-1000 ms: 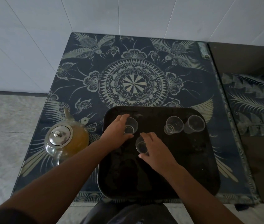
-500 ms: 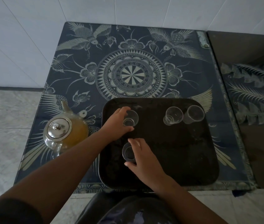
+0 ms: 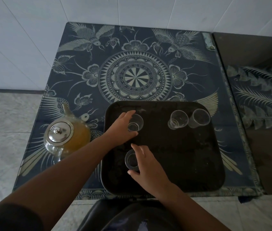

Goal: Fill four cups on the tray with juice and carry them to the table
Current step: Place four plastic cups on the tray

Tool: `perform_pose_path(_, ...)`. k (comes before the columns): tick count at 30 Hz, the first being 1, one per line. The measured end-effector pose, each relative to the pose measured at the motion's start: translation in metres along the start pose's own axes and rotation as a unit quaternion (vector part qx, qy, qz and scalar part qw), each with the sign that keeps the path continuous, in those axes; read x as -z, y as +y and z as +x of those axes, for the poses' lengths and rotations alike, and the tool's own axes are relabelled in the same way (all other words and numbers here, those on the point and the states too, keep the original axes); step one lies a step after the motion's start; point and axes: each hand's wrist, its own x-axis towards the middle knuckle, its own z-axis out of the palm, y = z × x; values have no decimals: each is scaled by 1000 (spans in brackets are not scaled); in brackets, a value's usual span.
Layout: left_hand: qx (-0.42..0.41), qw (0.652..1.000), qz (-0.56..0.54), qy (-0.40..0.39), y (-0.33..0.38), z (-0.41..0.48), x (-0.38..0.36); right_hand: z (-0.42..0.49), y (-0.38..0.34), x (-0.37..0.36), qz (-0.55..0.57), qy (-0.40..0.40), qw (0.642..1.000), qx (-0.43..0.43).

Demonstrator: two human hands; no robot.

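Observation:
A black tray lies on the near part of a low patterned table. Several clear cups stand on it, all without juice. My left hand grips the far-left cup, thumb and fingers curled round it. My right hand holds the near-left cup by its right side. Two more cups stand side by side at the tray's far right. A glass teapot with a metal lid, full of orange juice, sits left of the tray.
White tiled wall runs behind and left of the table. A second dark table with a patterned cloth adjoins on the right. Pale floor tiles lie to the left. My dark-clad lap is at the table's near edge.
My right hand has drawn its cup toward me, to the tray's near-left part. My left hand stays on the far-left cup. The view shifted slightly.

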Motion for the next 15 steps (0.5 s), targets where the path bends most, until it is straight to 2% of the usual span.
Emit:
perform_pose_path(6,8,1000,-22,-10,1,-5,-2,-4,-2,-3,2,-22,1000,8)
perform_pose_path(15,4,1000,-23,-14,2,-14,-2,-8,-1,-1,7,-7,1000,0)
